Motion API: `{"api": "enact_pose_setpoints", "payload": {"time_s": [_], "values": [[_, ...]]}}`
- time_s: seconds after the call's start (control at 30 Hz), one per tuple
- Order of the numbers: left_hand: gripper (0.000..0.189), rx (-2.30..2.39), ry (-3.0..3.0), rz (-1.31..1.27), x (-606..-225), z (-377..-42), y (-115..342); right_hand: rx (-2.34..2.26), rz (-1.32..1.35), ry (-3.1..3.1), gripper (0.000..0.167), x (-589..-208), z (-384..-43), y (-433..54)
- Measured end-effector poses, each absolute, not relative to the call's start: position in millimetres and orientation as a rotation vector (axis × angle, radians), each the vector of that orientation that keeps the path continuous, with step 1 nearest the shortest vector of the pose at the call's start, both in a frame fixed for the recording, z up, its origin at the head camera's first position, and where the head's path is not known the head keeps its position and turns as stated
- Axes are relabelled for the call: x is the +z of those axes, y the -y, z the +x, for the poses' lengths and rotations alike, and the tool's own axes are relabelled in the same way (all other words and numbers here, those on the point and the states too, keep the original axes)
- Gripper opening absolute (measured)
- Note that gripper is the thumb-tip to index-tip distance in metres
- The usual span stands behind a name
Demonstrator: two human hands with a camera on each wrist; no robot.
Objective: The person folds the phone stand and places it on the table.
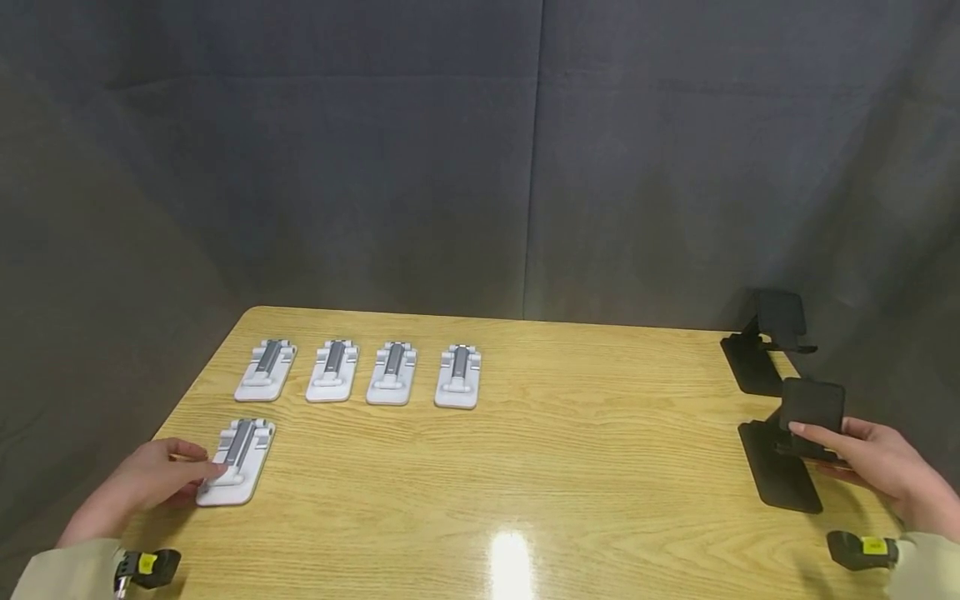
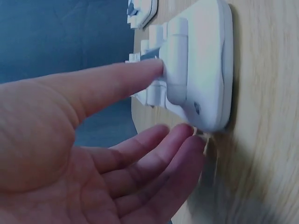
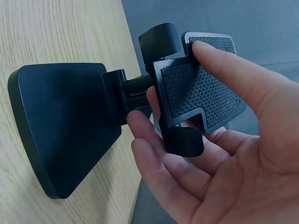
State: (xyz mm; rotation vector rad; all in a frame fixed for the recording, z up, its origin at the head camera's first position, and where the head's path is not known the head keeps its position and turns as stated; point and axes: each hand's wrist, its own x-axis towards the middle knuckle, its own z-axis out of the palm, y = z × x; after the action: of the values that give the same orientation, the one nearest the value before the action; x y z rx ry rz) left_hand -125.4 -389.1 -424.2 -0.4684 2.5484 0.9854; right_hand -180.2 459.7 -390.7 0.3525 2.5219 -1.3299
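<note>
A white folded phone stand [image 1: 238, 467] with a grey arm lies flat at the front left of the table. My left hand [image 1: 161, 475] is at its left side. In the left wrist view the straight thumb [image 2: 140, 77] reaches over the white hinge bar, and the loosely bent fingers [image 2: 154, 158] come up to the base's edge, not wrapped round it. A black unfolded phone stand [image 1: 780, 471] stands at the right edge. My right hand [image 3: 233, 140] grips its tilted holder [image 3: 187, 88], thumb on the textured face and fingers behind and beneath.
Several more white folded phone stands, one of them at the row's right end [image 1: 459, 379], lie in a row behind. A second black unfolded phone stand [image 1: 776, 333] is at the back right corner. A dark curtain [image 1: 420, 167] hangs behind the wooden table [image 1: 585, 467].
</note>
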Motion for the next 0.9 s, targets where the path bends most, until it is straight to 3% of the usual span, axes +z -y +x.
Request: {"api": "enact_pose_setpoints", "payload": {"time_s": [0.1,0.23,0.37,0.6,0.7,0.8,0.9], "values": [[0.080,0.994,-2.556,-0.479,-419.3,-126.1,386.9,-1.325,0.358,-2.524,0.063,-391.9,-180.7,-459.8],[0.089,0.957,-2.602,-0.522,-412.5,-127.6,382.3,-1.336,0.349,-2.503,0.062,-393.3,-180.9,-461.0],[0.089,0.894,-2.704,-0.507,-405.4,-129.2,376.4,-1.276,0.352,-2.538,0.064,-392.4,-180.8,-460.7],[0.075,0.955,-2.935,-0.379,-398.6,-130.3,358.8,-1.206,0.326,-2.589,0.043,-389.8,-180.8,-455.2],[0.067,0.994,-3.018,-0.292,-397.3,-132.3,347.7,-1.189,0.293,-2.572,0.060,-386.6,-181.4,-450.3],[0.064,1.034,-3.040,-0.259,-397.1,-135.4,336.6,-1.178,0.287,-2.531,0.096,-383.1,-183.0,-447.2],[0.063,1.059,-3.032,-0.238,-397.4,-138.0,327.4,-1.175,0.295,-2.523,0.100,-380.7,-184.7,-444.8]]}}
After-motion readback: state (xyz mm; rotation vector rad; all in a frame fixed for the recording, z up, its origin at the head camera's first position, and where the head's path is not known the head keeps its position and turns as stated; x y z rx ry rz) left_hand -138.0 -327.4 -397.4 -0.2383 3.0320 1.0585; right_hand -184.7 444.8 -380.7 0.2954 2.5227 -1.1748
